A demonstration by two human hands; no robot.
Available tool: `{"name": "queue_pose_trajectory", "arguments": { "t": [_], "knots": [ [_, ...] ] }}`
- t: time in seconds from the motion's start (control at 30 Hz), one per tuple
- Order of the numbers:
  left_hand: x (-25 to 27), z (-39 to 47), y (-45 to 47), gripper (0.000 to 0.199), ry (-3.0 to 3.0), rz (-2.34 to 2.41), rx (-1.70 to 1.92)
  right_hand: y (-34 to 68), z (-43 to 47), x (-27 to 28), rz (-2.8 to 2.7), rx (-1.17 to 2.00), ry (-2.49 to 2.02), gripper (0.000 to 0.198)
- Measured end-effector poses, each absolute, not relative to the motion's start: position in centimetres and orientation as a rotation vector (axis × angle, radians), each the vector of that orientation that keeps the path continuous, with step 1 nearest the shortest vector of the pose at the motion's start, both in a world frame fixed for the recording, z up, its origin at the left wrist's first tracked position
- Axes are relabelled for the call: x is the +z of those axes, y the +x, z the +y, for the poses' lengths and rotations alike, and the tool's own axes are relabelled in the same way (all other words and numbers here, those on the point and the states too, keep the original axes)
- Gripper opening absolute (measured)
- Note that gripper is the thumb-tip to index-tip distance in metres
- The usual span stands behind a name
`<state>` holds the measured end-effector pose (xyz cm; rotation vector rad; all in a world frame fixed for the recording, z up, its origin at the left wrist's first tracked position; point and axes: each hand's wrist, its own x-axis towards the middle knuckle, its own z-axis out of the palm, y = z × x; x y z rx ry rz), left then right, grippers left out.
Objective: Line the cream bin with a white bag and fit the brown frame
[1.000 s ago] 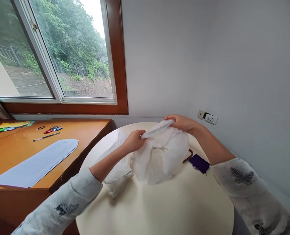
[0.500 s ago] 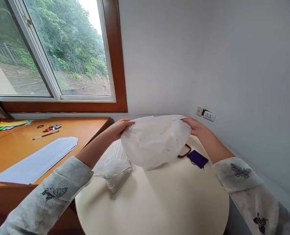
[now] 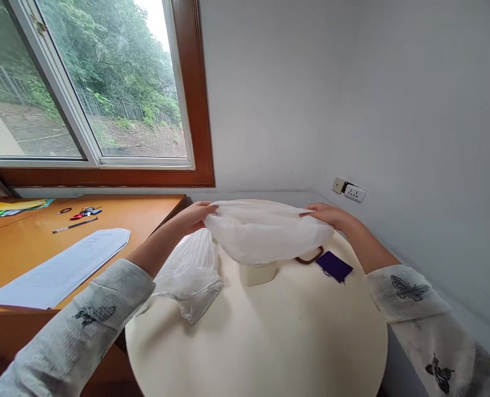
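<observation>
A translucent white plastic bag [image 3: 265, 237] is stretched between my two hands above the far half of the round table. My left hand [image 3: 198, 216] pinches its rim at the left, and my right hand [image 3: 325, 215] pinches the rim at the right. Beneath the bag, the lower part of a cream-coloured container [image 3: 258, 274] shows on the table; the bag hides its top. Another crumpled plastic bag [image 3: 193, 275] lies to the left, under my left forearm. Right of the container are a brown loop-shaped handle [image 3: 310, 256] and a purple cloth piece [image 3: 335, 267].
The cream round table [image 3: 261, 342] stands beside a wooden desk [image 3: 154, 212]. On the desk are paper sheets [image 3: 69, 267], a pen [image 3: 75, 225], scissors [image 3: 85, 213] and coloured papers [image 3: 15, 207]. A wall socket [image 3: 355, 192] is at the right, a window [image 3: 116, 82] at the left.
The held bag's hanging front has risen and flattened, uncovering the lower part of the cream container. Both hands still grip its rim, the right one slightly farther right and lower.
</observation>
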<state>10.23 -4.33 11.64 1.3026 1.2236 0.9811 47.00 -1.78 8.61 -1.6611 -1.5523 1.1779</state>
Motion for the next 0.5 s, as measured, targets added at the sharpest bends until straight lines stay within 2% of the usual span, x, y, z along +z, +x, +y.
{"name": "queue_pose_trajectory", "arguments": {
  "t": [0.13, 0.2, 0.27, 0.33, 0.4, 0.5],
  "knots": [
    [9.7, -2.6, 11.2, 0.017, 1.225, 1.283, 1.056, 46.5, -1.6, 8.3, -1.67, 0.851, -1.697, 0.076],
    [8.6, -1.6, 11.7, 0.018, 1.201, 1.324, 1.066, 45.3, -2.2, 8.6, -1.696, 0.619, -1.612, 0.082],
    [7.8, -0.8, 12.1, 0.021, 1.189, 1.368, 1.058, 43.7, -3.3, 9.1, -1.685, 0.348, -1.509, 0.072],
    [7.0, -0.1, 12.3, 0.024, 1.188, 1.415, 1.031, 41.8, -4.6, 9.6, -1.692, 0.142, -1.383, 0.049],
    [6.3, 0.3, 12.3, 0.025, 1.198, 1.469, 0.985, 40.0, -5.7, 9.6, -1.807, 0.141, -1.276, 0.027],
    [5.2, 0.5, 12.1, 0.025, 1.25, 1.56, 0.895, 38.2, -6.1, 8.5, -1.968, 0.357, -1.262, 0.028]
  ]
}}
